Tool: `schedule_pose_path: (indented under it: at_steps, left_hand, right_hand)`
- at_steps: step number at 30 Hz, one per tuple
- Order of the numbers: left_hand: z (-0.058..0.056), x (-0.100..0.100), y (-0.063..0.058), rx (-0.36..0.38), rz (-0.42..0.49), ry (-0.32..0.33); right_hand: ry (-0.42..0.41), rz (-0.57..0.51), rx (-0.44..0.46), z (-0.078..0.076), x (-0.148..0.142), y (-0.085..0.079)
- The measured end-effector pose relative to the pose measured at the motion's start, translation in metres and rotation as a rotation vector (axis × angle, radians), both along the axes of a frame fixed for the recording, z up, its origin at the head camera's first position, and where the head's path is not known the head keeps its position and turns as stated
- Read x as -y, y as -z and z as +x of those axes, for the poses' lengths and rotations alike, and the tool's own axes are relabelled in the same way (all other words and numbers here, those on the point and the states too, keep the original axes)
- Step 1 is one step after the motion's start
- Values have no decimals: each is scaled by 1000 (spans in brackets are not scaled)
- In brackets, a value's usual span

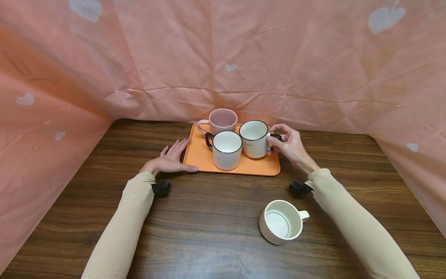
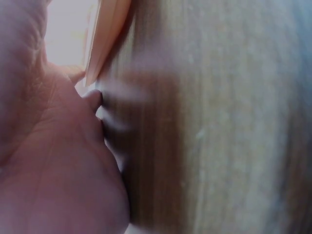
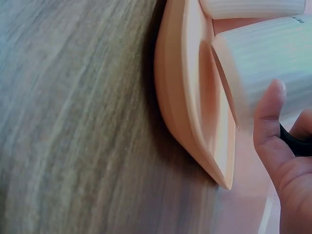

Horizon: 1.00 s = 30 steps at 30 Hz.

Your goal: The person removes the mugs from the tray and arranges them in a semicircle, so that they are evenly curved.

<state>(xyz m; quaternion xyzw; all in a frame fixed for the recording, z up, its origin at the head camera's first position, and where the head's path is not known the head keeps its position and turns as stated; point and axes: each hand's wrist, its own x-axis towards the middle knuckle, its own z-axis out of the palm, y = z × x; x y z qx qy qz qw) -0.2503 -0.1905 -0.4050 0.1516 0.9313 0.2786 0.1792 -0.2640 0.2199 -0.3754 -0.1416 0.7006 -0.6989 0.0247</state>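
My right hand [image 1: 292, 146] grips the black handle [image 3: 297, 146] of a white mug [image 1: 257, 147] with a dark rim, at the right end of an orange tray [image 1: 200, 155]. In the right wrist view this mug leans, its base close over the tray's floor. Along the tray's left edge my left hand [image 1: 170, 160] rests with fingers spread and thumb at the front corner. Another white mug [image 1: 226, 159], black handle pointing left, stands upright at the tray's front middle. Behind it is a pink mug [image 1: 223, 120], its handle also to the left.
A cream ribbed cup [image 1: 267, 229] stands on the dark wooden table [image 1: 209, 217], nearer than the tray and right of middle, handle to the right. Pink cloth [image 1: 167, 73] with pale hearts hangs behind the table and along both sides.
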Motion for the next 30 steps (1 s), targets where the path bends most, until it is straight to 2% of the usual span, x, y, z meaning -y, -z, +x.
schedule_pose_path:
  at_steps: [7,18,25,30]
  left_hand:
    - [-2,0,1,3,11,5]
    - [-2,0,4,5,-18,-7]
    - [3,-1,-3,-4,-10,9]
    - [1,-1,-2,6,-19,-2]
  right_hand:
    - [7,-66,-12,5,-9,-4]
    - [32,-58,-47,19,-21,-5]
    - [-20,-86,-64,30,-27,-8]
    - [-84,-78,-77,39,-30,-10]
